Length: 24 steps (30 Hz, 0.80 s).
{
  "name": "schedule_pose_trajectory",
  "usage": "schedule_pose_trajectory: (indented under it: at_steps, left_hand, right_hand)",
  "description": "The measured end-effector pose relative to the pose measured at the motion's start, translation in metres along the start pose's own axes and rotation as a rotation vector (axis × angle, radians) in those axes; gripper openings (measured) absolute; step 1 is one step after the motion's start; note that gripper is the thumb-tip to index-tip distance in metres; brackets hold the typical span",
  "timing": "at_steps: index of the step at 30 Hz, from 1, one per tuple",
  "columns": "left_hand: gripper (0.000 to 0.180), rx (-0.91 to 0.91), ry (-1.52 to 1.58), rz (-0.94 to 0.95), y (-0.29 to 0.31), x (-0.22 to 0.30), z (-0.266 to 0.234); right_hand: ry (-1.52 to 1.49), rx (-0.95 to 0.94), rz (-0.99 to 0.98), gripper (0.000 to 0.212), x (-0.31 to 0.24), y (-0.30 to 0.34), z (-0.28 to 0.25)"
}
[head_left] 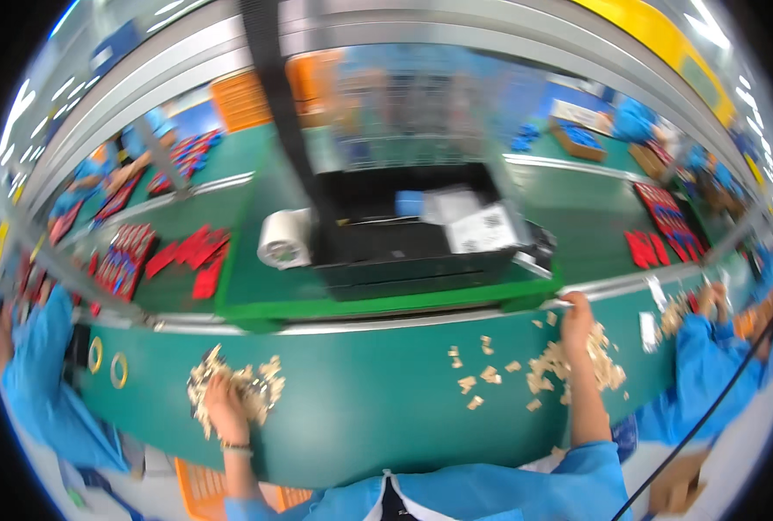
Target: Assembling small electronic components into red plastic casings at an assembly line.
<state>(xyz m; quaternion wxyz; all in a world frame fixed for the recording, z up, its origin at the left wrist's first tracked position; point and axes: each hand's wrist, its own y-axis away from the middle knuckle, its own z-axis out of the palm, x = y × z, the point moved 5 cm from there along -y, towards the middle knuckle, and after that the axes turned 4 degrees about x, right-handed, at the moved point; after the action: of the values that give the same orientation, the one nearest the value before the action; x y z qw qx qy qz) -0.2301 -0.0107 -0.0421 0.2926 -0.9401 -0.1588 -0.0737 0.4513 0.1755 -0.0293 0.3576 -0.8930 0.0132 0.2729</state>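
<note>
My left hand [225, 408] lies on a pile of small beige pieces [267, 382] on the green work surface. Its fingers stretch down among the pieces, and some dark or shiny bits show between them. My right hand [577, 323] is held out past a second scatter of beige pieces [608, 369], by the metal rail at the far edge of the surface. Its fingers are closed in a pinch near a small pale bit, too blurred to name. Several loose pieces [490, 374] lie to the left of that scatter.
Across the rail, a black bin [404, 276] holding papers and a blue item stands on a green-edged shelf beside a white roll [284, 240]. Red parts [197, 249] lie on the belt. Two tape rings [119, 371] sit at left. Co-workers in blue [52, 382] work on both sides.
</note>
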Motion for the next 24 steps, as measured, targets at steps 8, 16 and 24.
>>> schedule_pose_trajectory:
  at_steps: [8, 16, 24]
  left_hand:
    - [0.023, 0.023, 0.033, -0.023, -0.026, 0.023, -0.021]
    - [0.018, 0.063, 0.145, -0.124, -0.022, 0.014, -0.019]
    - [0.032, -0.038, 0.289, -0.111, -0.032, 0.0, 0.003]
  right_hand:
    - [0.157, -0.085, -0.201, 0.029, 0.0, -0.047, 0.052]
    - [0.433, -0.193, -0.305, 0.025, 0.006, -0.026, 0.017]
    - [0.085, -0.137, -0.47, 0.028, -0.171, 0.074, -0.069]
